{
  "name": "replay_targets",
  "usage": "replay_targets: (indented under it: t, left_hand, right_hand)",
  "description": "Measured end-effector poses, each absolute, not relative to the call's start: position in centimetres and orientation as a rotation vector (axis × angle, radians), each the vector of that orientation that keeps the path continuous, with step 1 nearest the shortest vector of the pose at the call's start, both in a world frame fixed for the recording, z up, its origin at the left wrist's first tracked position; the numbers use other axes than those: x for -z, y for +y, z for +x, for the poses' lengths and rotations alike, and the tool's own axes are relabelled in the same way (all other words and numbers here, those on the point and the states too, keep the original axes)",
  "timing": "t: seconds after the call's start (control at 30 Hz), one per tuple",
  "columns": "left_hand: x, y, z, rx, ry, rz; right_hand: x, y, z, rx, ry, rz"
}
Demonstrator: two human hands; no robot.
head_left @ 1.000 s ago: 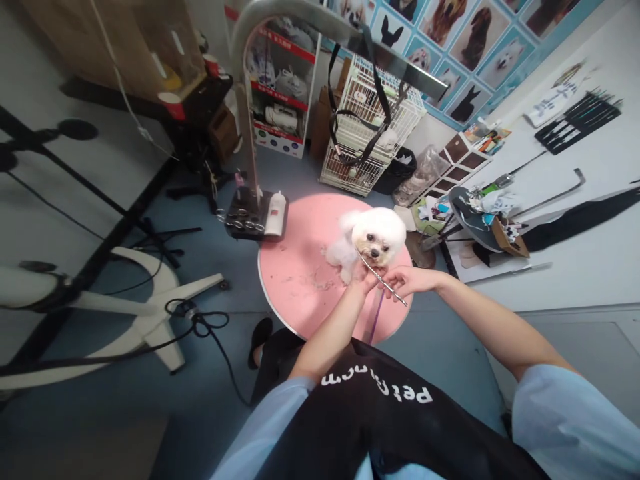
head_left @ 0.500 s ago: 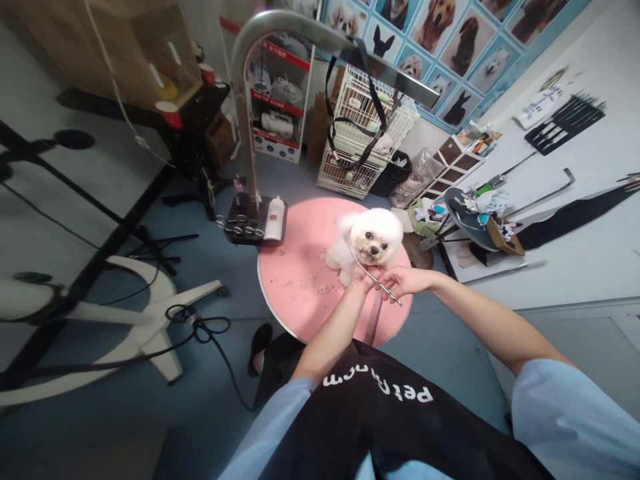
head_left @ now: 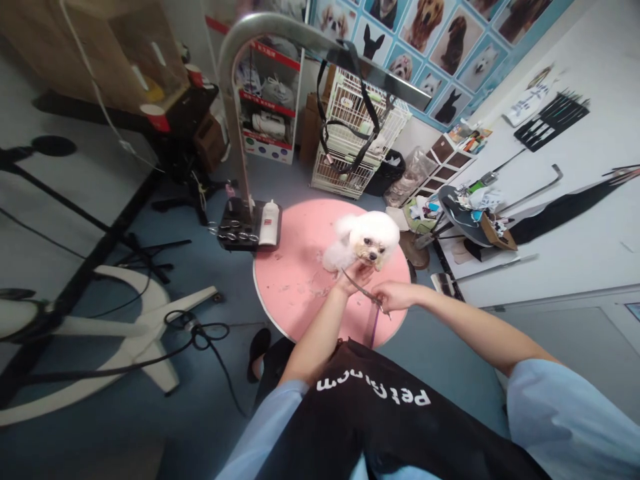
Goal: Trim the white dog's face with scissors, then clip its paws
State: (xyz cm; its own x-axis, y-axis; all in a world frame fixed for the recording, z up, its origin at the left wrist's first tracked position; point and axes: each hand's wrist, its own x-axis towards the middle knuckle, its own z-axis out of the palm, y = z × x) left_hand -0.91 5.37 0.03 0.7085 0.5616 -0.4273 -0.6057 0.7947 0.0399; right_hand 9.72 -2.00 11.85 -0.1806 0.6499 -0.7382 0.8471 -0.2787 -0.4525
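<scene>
Now scissors [head_left: 361, 291] in right fingers [head_left: 386, 294], blades below dog [head_left: 373, 233] chin.

Pet grooming salon: dog [head_left: 373, 233] on table [head_left: 295, 283], cages [head_left: 345, 167], posters [head_left: 425, 33].

Left arm [head_left: 320, 333] and right arm [head_left: 465, 327] bare, both stretched forward and converging, elbows bent: left hand [head_left: 353, 276] furthest out, palm up, fingers loosely cupped; right hand [head_left: 393, 296] just beside it, nearer the body, fingers curled closed, wrist roughly straight.
</scene>
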Motion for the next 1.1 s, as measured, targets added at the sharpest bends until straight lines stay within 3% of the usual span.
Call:
replay_targets:
  t: [0.13, 0.3, 0.47, 0.83, 1.1]
  left_hand:
    - [0.3, 6.3, -3.3, -0.716, 0.628, -0.035]
    - [-2.3, 8.8, -3.9, -0.643, 0.651, 0.044]
    - [-3.8, 11.0, -4.2, -0.507, 0.723, 0.057]
    - [-5.7, 9.9, -3.5, -0.569, 0.846, -0.003]
    - [-5.8, 10.0, -6.4, -0.576, 0.828, -0.104]
  right_hand:
    - [-6.3, -6.5, 9.1, 1.325, 1.531, 2.087]
    - [-0.5, -9.9, 8.6, 0.945, 1.235, 2.486]
    - [2.3, -10.9, 8.5, 0.923, 1.071, 2.647]
    - [3.7, -14.2, 3.8, 0.976, 1.187, 2.804]
    - [0.6, -14.6, 4.9, 0.718, 1.166, 3.102]
